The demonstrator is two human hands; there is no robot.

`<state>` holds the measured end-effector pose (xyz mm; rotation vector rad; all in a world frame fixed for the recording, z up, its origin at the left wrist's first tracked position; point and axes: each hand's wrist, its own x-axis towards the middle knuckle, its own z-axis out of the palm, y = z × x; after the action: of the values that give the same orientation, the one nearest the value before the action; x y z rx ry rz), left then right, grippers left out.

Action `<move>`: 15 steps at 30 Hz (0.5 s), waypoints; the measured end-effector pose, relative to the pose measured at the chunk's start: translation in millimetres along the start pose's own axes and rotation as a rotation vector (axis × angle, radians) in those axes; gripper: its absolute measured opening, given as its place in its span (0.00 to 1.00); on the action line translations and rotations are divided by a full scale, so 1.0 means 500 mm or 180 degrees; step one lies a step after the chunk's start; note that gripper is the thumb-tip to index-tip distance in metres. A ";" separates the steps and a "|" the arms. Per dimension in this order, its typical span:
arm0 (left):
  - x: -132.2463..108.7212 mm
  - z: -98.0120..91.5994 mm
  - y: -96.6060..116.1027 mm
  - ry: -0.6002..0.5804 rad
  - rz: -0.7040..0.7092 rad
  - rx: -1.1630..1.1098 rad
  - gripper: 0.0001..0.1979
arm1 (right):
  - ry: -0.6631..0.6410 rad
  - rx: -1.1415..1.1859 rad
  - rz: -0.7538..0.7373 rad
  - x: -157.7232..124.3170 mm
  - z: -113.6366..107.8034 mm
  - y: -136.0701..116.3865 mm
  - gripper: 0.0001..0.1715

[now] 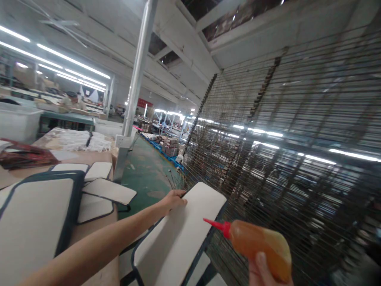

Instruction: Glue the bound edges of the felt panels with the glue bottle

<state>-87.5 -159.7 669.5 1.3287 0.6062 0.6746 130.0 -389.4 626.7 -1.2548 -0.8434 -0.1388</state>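
Observation:
A pale rectangular panel with rounded corners and a dark edge [184, 230] lies tilted in front of me. My left hand [174, 200] grips its far left edge, thumb on the pale face and the other fingers out of sight behind the rim. In my right hand [262, 268] is a squeeze bottle [258, 242] of amber-brown liquid, held on its side. Its red nozzle points left over the panel's right part; whether it touches the surface I cannot tell. More dark-edged panels show partly beneath this one.
On the table [98, 242] at left lies a stack of similar panels [38, 218], with several smaller ones [110, 190] beside it. White pieces [80, 139] lie farther back. A tall wire rack [268, 159] rises at right. A metal post [138, 71] stands by the green floor aisle [143, 171].

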 end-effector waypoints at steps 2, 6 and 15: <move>-0.012 0.007 -0.008 -0.0145 0.0077 -0.0039 0.23 | 0.0636 0.0614 0.0335 0.010 0.012 -0.026 0.33; -0.024 0.017 -0.011 -0.0506 0.0166 -0.0108 0.17 | 0.1001 0.1086 0.0445 -0.006 0.053 -0.038 0.41; -0.040 0.046 -0.006 -0.0611 0.0159 -0.0327 0.19 | 0.0819 0.1100 0.0647 -0.015 0.016 0.040 0.38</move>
<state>-83.6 -190.4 670.0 1.2984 0.3799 0.6025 131.5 -378.1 606.8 -0.9644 -0.4888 0.0102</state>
